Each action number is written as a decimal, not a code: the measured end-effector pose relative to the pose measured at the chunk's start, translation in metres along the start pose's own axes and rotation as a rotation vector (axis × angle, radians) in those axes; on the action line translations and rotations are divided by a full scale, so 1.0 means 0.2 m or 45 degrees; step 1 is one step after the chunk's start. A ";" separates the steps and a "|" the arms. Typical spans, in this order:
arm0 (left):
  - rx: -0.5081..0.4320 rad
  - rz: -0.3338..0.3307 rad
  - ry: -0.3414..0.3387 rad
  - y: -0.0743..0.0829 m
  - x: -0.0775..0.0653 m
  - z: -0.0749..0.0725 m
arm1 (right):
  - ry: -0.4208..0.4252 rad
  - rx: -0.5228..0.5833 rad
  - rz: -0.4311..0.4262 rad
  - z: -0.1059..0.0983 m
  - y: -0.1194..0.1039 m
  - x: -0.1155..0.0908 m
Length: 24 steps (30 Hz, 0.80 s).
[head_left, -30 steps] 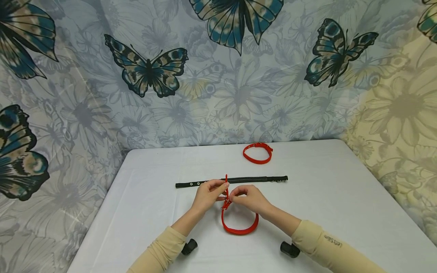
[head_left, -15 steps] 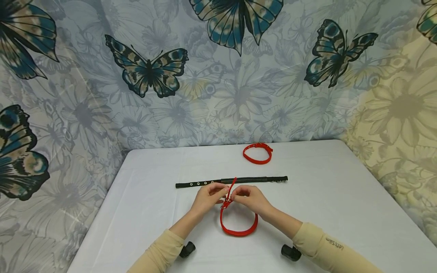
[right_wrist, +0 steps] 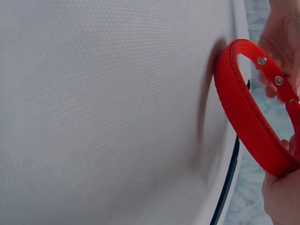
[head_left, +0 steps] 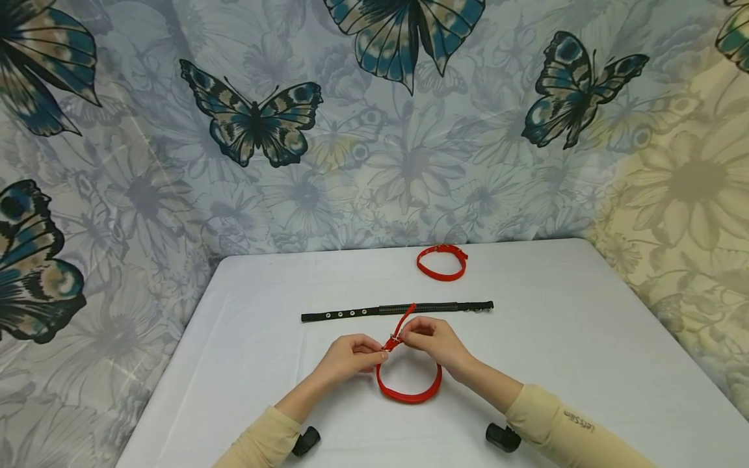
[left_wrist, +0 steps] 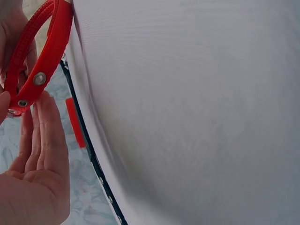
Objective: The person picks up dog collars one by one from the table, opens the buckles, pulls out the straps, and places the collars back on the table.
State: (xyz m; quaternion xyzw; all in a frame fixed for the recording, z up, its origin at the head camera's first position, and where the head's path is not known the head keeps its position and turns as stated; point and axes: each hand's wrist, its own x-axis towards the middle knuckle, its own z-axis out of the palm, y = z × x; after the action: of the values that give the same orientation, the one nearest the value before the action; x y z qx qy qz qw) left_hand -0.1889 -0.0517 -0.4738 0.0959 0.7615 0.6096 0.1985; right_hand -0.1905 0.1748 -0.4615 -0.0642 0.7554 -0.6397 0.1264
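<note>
Though one strap [head_left: 386,310], two loops [head_left: 409,397]

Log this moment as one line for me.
left hand: pinches front red collar; right hand: pinches same collar by buckle; black collar: lies straight beyond it; rear red collar: closed loop, farthest back

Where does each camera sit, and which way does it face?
Head: on the head, facing forward and down at the white table, near red band and patterned backdrop; sleeves, left grip and right grip show.
Left wrist: on that wrist, picture sideways, facing forward past the near red band; left grip lower left, right grip partly upper left.
Right wrist: on that wrist, also sideways, facing forward at that band; right grip lower right, left grip partly upper right.
Both wrist views share the near red band and black strap.
</note>
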 end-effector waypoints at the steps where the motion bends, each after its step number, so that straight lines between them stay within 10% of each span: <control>1: -0.010 0.004 0.007 0.00 0.00 0.00 | 0.008 0.004 0.007 0.00 0.00 0.00; 24: -0.002 0.084 0.008 0.00 0.00 0.01 | 0.100 0.050 0.078 0.00 0.02 0.01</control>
State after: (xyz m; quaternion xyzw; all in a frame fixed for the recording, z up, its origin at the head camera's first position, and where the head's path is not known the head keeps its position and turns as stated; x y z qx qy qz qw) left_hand -0.1872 -0.0503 -0.4746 0.1189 0.7581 0.6166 0.1759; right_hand -0.1927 0.1755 -0.4648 -0.0132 0.7487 -0.6523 0.1174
